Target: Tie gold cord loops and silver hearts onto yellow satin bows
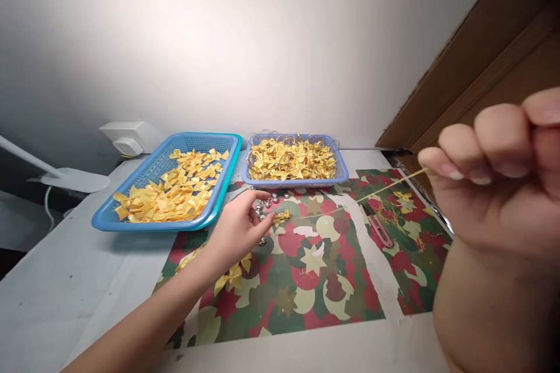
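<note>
My left hand (pixel 238 227) reaches out over the patterned paper (pixel 306 280) and pinches a small gold ribbon bow (pixel 281 217) beside a scatter of little silver bells (pixel 265 204). A thin gold cord (pixel 363 197) runs taut from that bow up to my right hand (pixel 494 186), which is raised close to the camera with its fingers curled shut on the cord's end. A few more gold bows (pixel 231 277) lie under my left wrist.
A large blue tray (pixel 131 218) of loose gold bows sits at the back left, a smaller blue basket (pixel 297 179) of finished bows with loops beside it. Pink thread snips (pixel 380 227) lie on the paper at right. A white lamp base (pixel 74 179) and a wall socket (pixel 125 137) stand at left.
</note>
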Demonstrator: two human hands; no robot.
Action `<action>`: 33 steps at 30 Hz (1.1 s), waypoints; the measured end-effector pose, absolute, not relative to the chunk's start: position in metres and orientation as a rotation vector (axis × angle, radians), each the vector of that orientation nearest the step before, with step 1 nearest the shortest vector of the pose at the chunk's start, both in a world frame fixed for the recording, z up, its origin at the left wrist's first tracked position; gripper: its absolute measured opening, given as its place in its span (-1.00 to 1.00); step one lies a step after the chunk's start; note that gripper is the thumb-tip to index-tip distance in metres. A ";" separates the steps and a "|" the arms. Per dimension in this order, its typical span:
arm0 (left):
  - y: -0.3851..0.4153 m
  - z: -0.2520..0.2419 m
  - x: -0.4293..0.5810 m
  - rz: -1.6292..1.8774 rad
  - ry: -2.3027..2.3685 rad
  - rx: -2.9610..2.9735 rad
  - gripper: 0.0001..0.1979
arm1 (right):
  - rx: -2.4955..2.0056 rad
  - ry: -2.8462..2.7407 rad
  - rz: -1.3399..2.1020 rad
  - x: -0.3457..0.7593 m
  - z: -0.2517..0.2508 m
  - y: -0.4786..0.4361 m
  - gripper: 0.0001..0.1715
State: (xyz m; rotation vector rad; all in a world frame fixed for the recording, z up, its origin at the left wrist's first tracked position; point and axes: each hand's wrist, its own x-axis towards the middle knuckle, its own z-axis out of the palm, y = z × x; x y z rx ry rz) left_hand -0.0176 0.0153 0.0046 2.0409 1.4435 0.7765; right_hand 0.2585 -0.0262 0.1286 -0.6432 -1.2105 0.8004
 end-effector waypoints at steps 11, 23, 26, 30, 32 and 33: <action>0.012 -0.021 -0.004 0.484 1.158 2.341 -0.80 | -0.416 -1.268 0.876 0.248 0.149 -0.031 -0.78; 0.007 -0.033 0.074 0.659 1.205 2.220 -0.66 | -0.431 -1.320 0.859 0.239 0.158 -0.037 -0.78; 0.017 -0.033 0.077 0.658 1.138 2.124 -0.84 | -0.445 -1.318 0.843 0.241 0.159 -0.037 -0.81; 0.033 -0.032 0.061 0.609 1.088 1.929 -0.91 | -0.496 -1.309 0.784 0.250 0.160 -0.033 -0.81; 0.037 -0.033 0.051 0.584 1.100 1.862 -0.88 | -0.518 -1.311 0.777 0.255 0.157 -0.026 -0.82; 0.038 -0.034 0.046 0.580 1.114 1.842 -0.86 | -0.529 -1.313 0.784 0.257 0.154 -0.021 -0.82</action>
